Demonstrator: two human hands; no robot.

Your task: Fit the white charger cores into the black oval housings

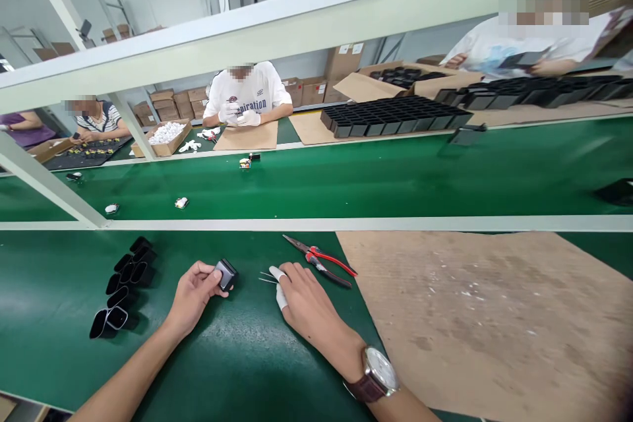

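My left hand is closed on a small black plastic housing, thumb on its flat grey face, held above the green table. A short gap to the right, my right hand holds a pair of tweezers with its thin metal tips pointing left toward the housing. White finger cots cover two of its fingertips. Just beyond this hand lie red-handled long-nose pliers, jaws slightly apart. Several black open-topped cases stand in a cluster left of my left hand.
A stained cardboard sheet covers the right side. Past a white rail runs a green conveyor belt with small parts on it. Co-workers sit opposite beside rows of black cases. A slanted white post stands left.
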